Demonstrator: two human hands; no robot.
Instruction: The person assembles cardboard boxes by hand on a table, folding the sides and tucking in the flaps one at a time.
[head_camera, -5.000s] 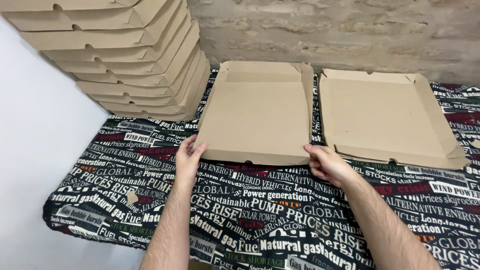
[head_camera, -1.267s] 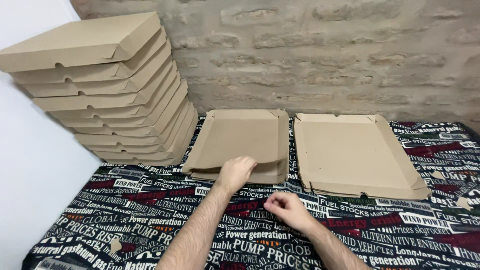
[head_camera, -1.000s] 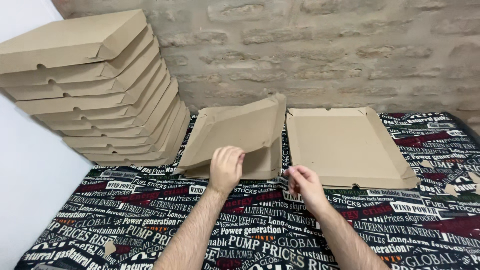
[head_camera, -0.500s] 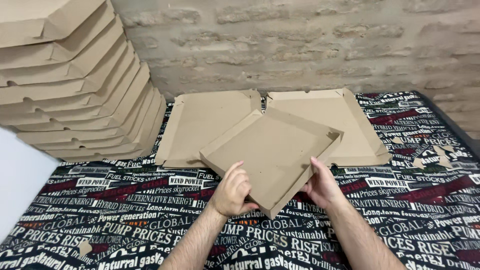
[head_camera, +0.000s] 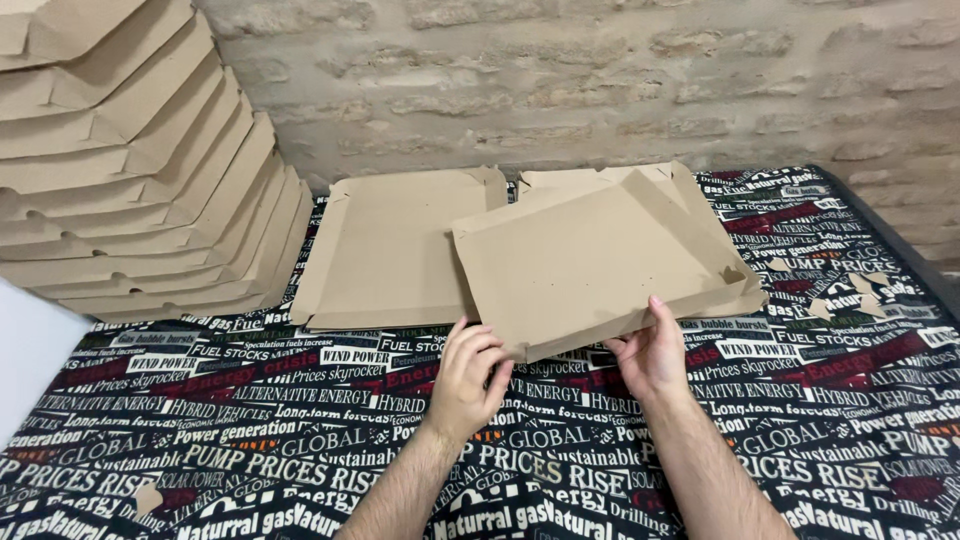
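A flat, brown cardboard box piece with folded-up edge flaps (head_camera: 600, 265) is held in the air above a table covered by a black cloth printed with white and red words (head_camera: 250, 440). The left hand (head_camera: 468, 378) grips the near edge at the left corner, fingers curled over the rim; the right hand (head_camera: 652, 352) supports the near edge further right, thumb on top and fingers underneath. The piece is tilted, far side raised, and partly overlaps two more flat brown cardboard trays (head_camera: 395, 245) lying side by side on the cloth. A tall, leaning stack of folded brown cardboard boxes (head_camera: 130, 170) stands at the left against a rough brick wall (head_camera: 600, 80). For a clean fold, both corners are best kept pinched evenly and the panel kept from bending mid-sheet.
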